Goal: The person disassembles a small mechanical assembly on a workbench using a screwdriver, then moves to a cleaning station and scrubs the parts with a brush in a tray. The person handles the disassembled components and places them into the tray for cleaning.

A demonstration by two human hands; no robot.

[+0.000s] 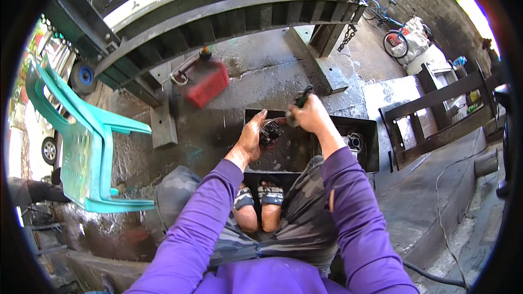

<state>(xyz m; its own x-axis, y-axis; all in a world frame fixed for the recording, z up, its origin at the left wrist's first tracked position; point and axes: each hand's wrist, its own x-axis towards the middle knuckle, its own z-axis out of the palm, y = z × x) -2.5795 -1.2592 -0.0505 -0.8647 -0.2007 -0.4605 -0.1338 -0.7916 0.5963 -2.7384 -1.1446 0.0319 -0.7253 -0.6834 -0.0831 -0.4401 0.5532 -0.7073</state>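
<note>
left hand [250,137] holds blackened part [269,134] | right hand [311,115] grips dark implement [303,98] | black tray [291,158] beneath

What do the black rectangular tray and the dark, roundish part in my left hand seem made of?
Black rectangular tray: probably sheet metal, dull, from its thin straight walls.
Dark, roundish part: likely metal, greasy, by its glints, though grime obscures it.

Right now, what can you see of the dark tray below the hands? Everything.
The tray is rectangular, open-topped and low-walled, apparently metal. Its bottom looks wet and grimy. It sits on the floor just ahead of the sandalled feet, long side running left to right. A grey metal part lies in its right end. The left hand, holding a dark part, and right hand partly hide it; contact with them is unclear.
</note>
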